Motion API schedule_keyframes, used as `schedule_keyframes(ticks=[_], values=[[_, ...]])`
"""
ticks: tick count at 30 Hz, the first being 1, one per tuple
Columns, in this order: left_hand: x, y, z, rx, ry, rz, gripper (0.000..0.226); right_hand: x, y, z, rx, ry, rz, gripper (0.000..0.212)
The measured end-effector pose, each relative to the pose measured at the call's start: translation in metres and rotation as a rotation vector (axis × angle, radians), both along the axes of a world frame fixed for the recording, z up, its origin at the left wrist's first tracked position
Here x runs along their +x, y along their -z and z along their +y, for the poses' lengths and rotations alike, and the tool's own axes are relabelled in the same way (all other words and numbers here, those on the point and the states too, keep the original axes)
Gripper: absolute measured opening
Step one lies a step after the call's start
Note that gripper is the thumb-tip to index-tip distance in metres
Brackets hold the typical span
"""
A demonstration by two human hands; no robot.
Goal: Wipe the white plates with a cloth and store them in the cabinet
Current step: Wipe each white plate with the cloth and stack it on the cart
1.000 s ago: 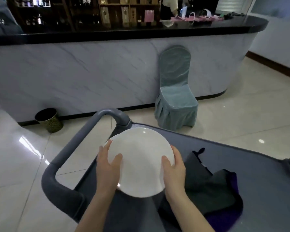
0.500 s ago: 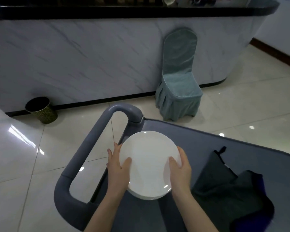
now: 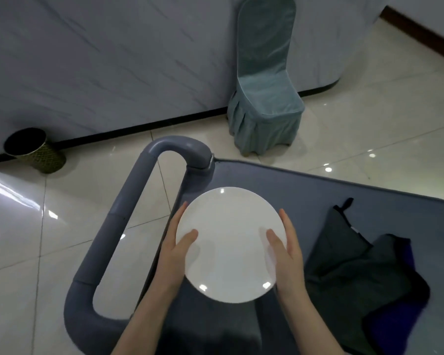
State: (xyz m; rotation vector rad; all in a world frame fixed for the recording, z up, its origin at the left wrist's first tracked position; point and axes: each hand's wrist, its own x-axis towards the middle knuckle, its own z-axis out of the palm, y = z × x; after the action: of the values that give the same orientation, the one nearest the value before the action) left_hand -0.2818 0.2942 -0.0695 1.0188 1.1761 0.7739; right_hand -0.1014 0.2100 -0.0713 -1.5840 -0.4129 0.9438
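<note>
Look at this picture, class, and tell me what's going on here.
A person holds a white plate by its two sides, left hand and right hand each with a thumb on top, over a grey cart. A dark cloth lies on the cart right of the plate, untouched. No cabinet is in view.

plate (image 3: 230, 243) between left hand (image 3: 173, 254) and right hand (image 3: 289, 252) over the left end of the cart (image 3: 305, 185), handle (image 3: 128, 219) just left, cloth (image 3: 356, 278) on the cart to its right, chair (image 3: 264, 98) behind the cart against the counter (image 3: 113, 60), bin (image 3: 34, 149) far left by the counter.
</note>
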Motion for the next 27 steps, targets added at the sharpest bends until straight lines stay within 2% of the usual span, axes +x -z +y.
schedule_keyframes(ticks=[4,13,27], values=[[0.0,0.006,-0.001,-0.026,-0.04,-0.102,0.07,-0.001,0.004,0.002,0.033,0.05,0.02,0.052],[0.0,-0.002,0.0,-0.053,-0.077,-0.162,0.061,-0.006,-0.01,0.0,0.057,0.047,0.003,0.054],[-0.01,-0.072,-0.009,0.175,-0.075,-0.148,0.064,-0.015,-0.066,-0.014,0.176,0.058,-0.012,0.051]])
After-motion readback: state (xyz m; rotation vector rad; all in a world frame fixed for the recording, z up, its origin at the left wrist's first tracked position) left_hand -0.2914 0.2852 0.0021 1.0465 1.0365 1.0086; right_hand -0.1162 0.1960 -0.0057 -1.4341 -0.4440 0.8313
